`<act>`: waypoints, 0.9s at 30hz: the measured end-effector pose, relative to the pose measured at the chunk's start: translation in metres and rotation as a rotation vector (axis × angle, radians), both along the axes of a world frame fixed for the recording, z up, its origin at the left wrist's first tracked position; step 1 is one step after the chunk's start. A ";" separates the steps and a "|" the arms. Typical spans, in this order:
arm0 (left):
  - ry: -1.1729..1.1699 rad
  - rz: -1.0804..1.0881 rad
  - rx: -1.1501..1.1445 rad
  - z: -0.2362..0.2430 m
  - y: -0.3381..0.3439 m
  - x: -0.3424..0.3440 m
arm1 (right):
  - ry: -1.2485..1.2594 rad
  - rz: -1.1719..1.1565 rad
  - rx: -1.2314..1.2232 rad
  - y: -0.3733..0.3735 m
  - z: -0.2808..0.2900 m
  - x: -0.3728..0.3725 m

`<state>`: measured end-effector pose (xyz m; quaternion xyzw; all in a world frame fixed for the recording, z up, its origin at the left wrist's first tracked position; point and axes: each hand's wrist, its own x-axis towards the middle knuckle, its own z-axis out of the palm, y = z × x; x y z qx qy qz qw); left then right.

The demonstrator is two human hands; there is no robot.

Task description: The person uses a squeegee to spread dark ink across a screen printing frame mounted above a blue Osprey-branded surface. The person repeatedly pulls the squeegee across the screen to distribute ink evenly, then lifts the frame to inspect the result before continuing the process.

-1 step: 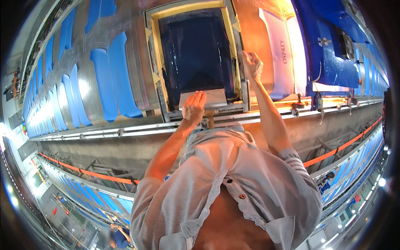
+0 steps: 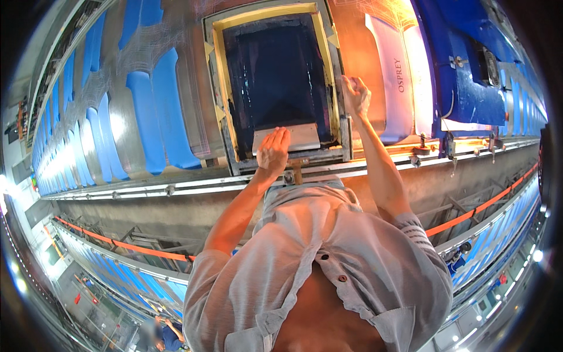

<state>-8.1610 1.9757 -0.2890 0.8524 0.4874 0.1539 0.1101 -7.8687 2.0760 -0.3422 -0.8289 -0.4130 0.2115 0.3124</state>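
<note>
A screen-printing frame [image 2: 345,132] with yellow tape along its inner edges lies ahead of me, its mesh [image 2: 278,76] dark with ink. At the frame's near end rests a squeegee [image 2: 303,137] with a flat, pale grey face. My left hand [image 2: 272,154] is closed over the left part of this squeegee, knuckles up. My right hand [image 2: 356,97] is at the frame's right outer side, its fingers curled in. Whether it grips anything is hidden from this angle.
Blue cut fabric pieces [image 2: 146,120] lie on the long table to the left. A pale printed piece [image 2: 390,82] lies right of the frame, beside a blue machine [image 2: 469,88] with an orange glow. A metal rail [image 2: 199,183] follows the table's near edge. Another person [image 2: 170,334] is far behind.
</note>
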 end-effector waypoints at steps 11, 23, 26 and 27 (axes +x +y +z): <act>-0.034 0.054 0.004 -0.027 0.271 0.016 | 0.284 -0.076 -0.051 0.005 0.011 -0.010; 0.201 -0.023 -0.143 0.029 0.354 0.010 | -0.514 1.106 -0.064 0.246 0.072 -0.074; 0.186 0.080 -0.302 0.010 0.369 -0.004 | -0.456 0.942 -0.103 0.263 0.033 -0.085; 0.195 0.076 -0.291 0.009 0.361 -0.003 | -0.447 0.962 0.032 0.253 0.024 -0.083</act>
